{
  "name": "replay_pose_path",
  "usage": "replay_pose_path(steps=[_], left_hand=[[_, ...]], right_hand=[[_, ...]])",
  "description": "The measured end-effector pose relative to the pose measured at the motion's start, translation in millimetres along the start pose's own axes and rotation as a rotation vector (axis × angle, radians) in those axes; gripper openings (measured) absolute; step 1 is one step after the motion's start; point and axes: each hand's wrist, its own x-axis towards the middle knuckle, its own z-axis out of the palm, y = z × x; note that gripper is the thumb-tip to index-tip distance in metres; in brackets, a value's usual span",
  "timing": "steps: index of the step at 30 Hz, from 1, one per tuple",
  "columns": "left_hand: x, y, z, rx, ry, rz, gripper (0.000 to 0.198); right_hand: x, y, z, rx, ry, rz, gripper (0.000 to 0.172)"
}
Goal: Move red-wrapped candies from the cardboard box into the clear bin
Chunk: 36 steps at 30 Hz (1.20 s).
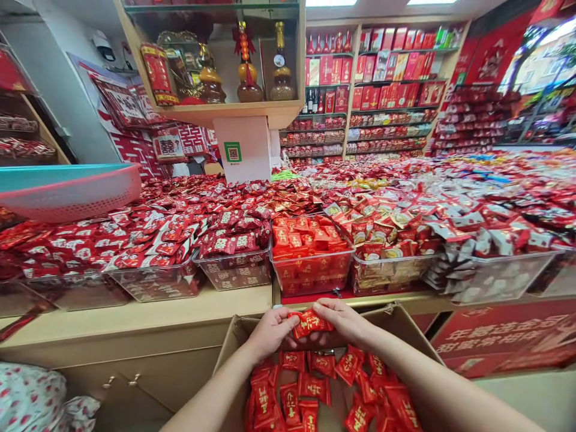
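Between my two hands is a red candy packet [311, 323] with gold lettering, held level over a cardboard box. My left hand [272, 331] pinches its left end, thumb on top. At the other end my right hand [341, 319] grips it the same way. Below them, the cardboard box [234, 342] holds several loose red packets [314, 387] with matching gold print. Just beyond my hands stands a clear plastic bin [311, 273], filled with upright rows of similar red packets [306, 233].
More clear bins flank it, one with dark red packets [236, 240] and one with red and cream packets [387, 240]. A pink basket [76, 198] sits at left. A display cabinet [225, 108] overhangs the counter [180, 317]. A spotted bag [38, 396] is lower left.
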Motion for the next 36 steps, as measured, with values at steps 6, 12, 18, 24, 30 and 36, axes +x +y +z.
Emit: replay_pose_path(steps=[6,12,18,24,30,36], left_hand=[[2,-5,-2.5,-0.047,0.048,0.014,0.029],[1,-4,-3.1,0.104,-0.008,-0.068,0.037],[-2,-2,-3.1,0.060,-0.018,-0.089,0.037],[-6,1,-1.6,0.079,-0.172,-0.091,0.033],[-5,0,-0.4,-0.022,-0.199,-0.032,0.033],[0,-9,0.8,0.025,-0.057,-0.045,0.039]], right_hand=[[5,8,-3,-0.107,0.053,-0.172,0.031],[6,14,-1,-0.279,0.067,-0.141,0.019],[4,14,4,-0.342,0.110,-0.141,0.007],[5,9,5,-0.264,0.148,-0.119,0.018],[9,7,2,-0.237,0.118,-0.128,0.029],[4,11,5,-0.592,0.343,-0.341,0.023]])
